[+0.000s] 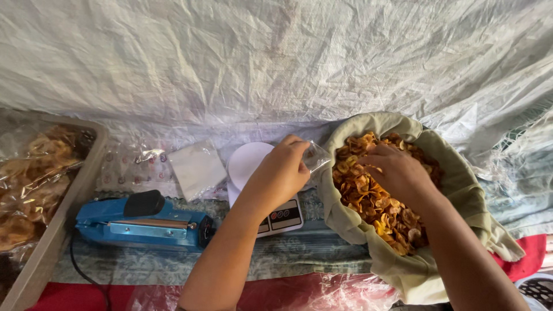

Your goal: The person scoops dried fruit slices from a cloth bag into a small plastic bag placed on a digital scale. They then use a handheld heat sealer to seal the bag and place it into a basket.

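item: filling step. left hand (280,173) pinched a small clear plastic bag (315,156) open beside the cloth-lined basket (455,190); right hand (397,173), fingers curled together, gathered fried chips (368,198). next probably called for carrying chips into the bag's mouth, above the white digital scale (249,161).

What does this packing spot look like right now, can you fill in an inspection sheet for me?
Surface: patterned blue-grey cloth over red sheet, clear plastic in front.
Job's things: cloth-lined basket of golden chips; small clear bag; white digital scale.
Clutter: blue heat sealer; stack of clear bags; tray of bagged chips at left.
Grippers: left hand pinches the bag open beside the basket; right hand is in the chips.
Cables: black cord from the sealer.
Surroundings: white woven tarp behind.
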